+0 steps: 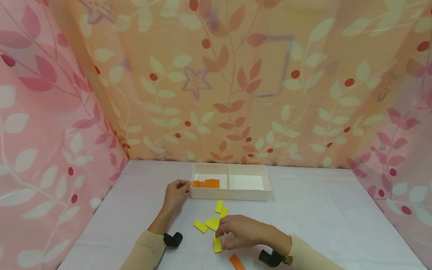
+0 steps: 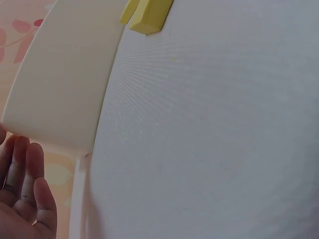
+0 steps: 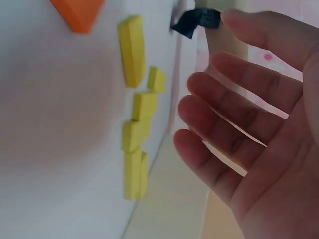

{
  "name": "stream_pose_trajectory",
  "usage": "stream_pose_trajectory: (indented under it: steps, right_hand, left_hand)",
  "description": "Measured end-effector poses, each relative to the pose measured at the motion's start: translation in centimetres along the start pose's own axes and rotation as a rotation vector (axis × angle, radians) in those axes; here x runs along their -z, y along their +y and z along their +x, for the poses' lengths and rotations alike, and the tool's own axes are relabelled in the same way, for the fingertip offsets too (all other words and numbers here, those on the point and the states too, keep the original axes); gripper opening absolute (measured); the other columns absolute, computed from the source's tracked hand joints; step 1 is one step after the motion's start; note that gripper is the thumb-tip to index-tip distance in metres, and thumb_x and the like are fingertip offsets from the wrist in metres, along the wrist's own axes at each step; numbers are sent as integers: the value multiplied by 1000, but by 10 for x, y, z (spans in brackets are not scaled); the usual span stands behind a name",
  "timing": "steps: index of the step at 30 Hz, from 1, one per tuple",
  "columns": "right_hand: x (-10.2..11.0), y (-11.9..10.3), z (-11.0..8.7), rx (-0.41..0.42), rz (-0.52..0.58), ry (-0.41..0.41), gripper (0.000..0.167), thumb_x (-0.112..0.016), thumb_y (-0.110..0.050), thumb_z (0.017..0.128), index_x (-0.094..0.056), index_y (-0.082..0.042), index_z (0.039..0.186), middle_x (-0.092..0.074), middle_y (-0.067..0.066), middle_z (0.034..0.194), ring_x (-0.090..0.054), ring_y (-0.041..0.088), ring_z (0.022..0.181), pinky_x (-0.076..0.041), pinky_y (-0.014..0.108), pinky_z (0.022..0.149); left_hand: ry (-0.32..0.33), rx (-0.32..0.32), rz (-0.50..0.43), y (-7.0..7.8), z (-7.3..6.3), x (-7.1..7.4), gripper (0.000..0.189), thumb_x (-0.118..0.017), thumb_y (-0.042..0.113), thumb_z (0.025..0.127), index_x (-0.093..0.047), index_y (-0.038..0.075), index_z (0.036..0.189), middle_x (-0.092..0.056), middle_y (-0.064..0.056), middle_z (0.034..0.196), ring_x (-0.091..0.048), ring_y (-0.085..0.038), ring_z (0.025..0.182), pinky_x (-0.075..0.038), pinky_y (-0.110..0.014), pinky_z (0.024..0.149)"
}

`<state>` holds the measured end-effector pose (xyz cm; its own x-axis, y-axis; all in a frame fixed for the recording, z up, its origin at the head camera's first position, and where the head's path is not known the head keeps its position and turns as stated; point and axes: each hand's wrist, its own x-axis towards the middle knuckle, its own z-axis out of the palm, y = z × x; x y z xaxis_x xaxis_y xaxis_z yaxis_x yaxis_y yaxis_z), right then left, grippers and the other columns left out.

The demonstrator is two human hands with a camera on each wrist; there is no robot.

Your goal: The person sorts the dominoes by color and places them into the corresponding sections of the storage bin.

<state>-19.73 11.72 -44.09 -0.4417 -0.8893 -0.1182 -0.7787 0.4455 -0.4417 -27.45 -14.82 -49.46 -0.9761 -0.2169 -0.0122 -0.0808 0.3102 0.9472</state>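
Observation:
My left hand [image 1: 176, 193] is at the left end of a white two-compartment box [image 1: 233, 194], its fingertips against the corner. In the left wrist view its fingers [image 2: 34, 162] are fairly straight beside the end wall. Several orange blocks [image 1: 211, 183] lie in the left compartment. My right hand [image 1: 243, 230] hovers above the table, holding nothing, with its fingers spread in the right wrist view. Below its fingertips lies a yellow block [image 1: 217, 244]. Several more yellow blocks [image 1: 200, 226] are scattered between that hand and the box.
An orange block [image 1: 237, 261] lies near the front edge of the view. A white cloth [image 1: 314, 210] covers the table. Patterned curtains [image 1: 233, 82] enclose the back and both sides. Black wrist cameras [image 1: 173, 240] are strapped to both wrists.

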Motion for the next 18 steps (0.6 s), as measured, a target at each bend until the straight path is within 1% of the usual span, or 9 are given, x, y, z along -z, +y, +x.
stream_pose_trajectory:
  steps: [6, 9, 11, 13, 18]
  right_hand:
    - [-13, -5, -12, 53, -58, -79, 25, -72, -34, 87, -70, -23, 109, -61, -14, 97, -50, -7, 84, -44, 10, 76]
    - [-18, -7, -17, 61, -97, -110, 27, -74, -34, 86, -70, -23, 110, -60, -15, 97, -47, -7, 82, -42, 8, 74]
    - [-21, -9, -20, 52, -126, -121, 28, -74, -34, 85, -70, -25, 110, -59, -17, 97, -46, -8, 81, -41, 8, 73]
    - [-24, -11, -21, 25, -129, -141, 29, -73, -37, 85, -69, -27, 112, -57, -18, 94, -44, -8, 79, -41, 9, 71]
    - [-29, -13, -24, -8, -136, -166, 33, -69, -49, 87, -67, -30, 115, -50, -19, 89, -43, -7, 74, -40, 10, 68]
  left_hand:
    - [-3, 6, 5, 2, -2, -1, 23, -64, 18, 94, -68, -2, 104, -68, -16, 97, -66, -18, 80, -58, -31, 75]
    - [-4, 17, 12, 1, -1, -1, 22, -64, 18, 94, -68, -1, 105, -68, -15, 98, -65, -17, 81, -57, -30, 75]
    - [-2, 17, 18, 0, -1, -1, 22, -64, 18, 94, -68, 0, 105, -68, -14, 98, -65, -17, 80, -57, -30, 76]
    - [-1, 15, 20, 0, 0, -1, 22, -64, 18, 94, -68, 0, 105, -68, -14, 98, -65, -17, 80, -57, -31, 76]
    - [4, 15, 15, 0, 2, -1, 21, -64, 18, 94, -68, 0, 105, -68, -13, 97, -65, -16, 80, -57, -31, 76]
